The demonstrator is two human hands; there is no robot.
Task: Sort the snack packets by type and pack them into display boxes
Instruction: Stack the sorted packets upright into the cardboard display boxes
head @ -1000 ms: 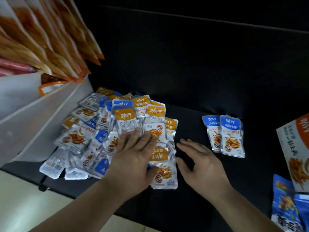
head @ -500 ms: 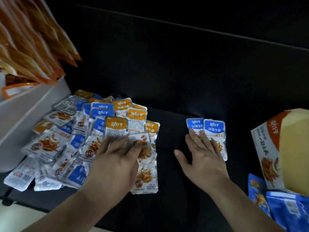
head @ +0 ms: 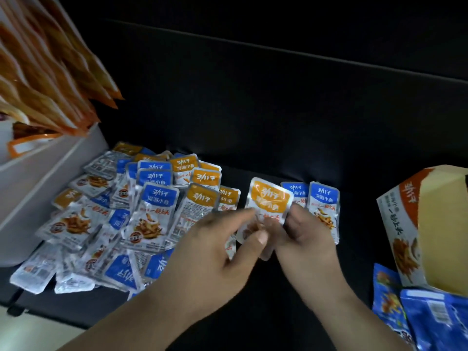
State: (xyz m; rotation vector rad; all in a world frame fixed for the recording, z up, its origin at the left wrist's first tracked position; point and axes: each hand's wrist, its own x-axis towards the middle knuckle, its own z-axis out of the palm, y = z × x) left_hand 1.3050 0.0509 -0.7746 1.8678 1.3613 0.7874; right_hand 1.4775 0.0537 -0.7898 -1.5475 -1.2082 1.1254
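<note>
Orange packet (head: 269, 198) pinched low by left hand (head: 217, 247) and right hand (head: 304, 234); judged light, floppy, slick foil; sealed edges preferred.

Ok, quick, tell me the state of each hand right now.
Left hand: pinches the small orange-topped silver foil snack packet between thumb and forefinger.
Right hand: grips the same packet at its right edge.

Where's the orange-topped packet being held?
Head view, centre: orange-topped foil snack packet, pinched by left hand and right hand, between the mixed packet pile and two blue-topped foil packets.
</note>
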